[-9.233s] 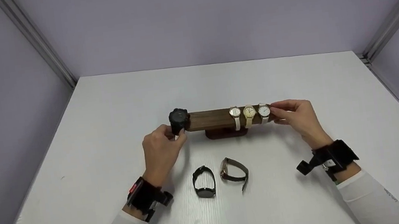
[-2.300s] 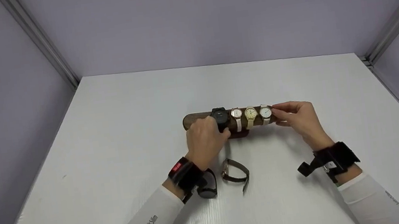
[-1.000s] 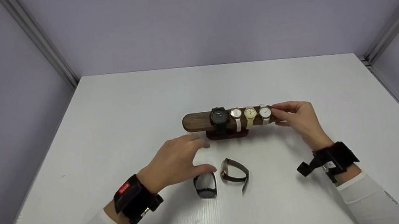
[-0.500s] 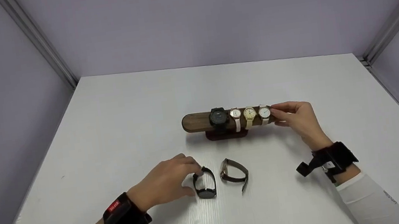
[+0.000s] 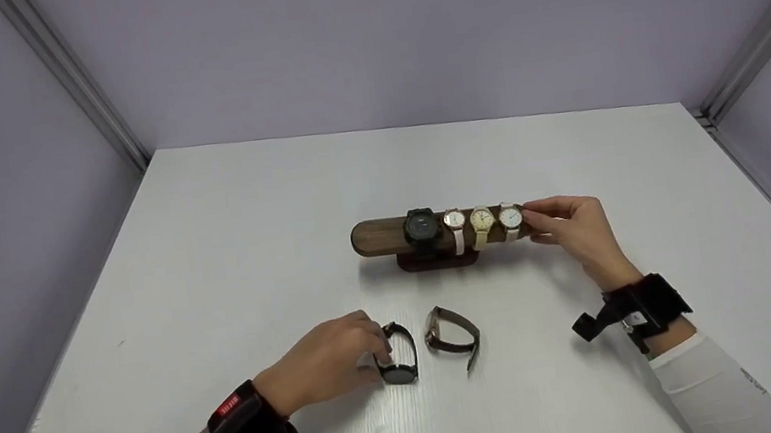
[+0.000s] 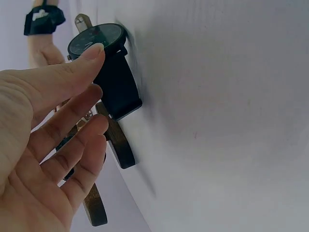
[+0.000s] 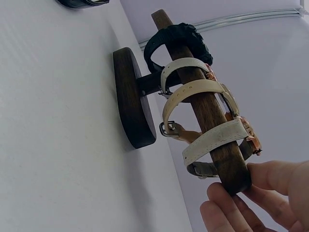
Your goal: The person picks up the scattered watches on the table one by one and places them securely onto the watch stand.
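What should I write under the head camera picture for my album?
Left hand touches a black watch on the table; right hand holds the wooden stand bearing four watches.

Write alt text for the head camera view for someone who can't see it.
A left hand touches a black watch lying on a white table, while the right hand holds the end of a wooden stand carrying four watches. A brown-strapped watch lies nearby.

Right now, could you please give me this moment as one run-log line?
left hand: touching black watch on table | right hand: pinching stand bar end | bar: four watches | brown-strap watch: untouched
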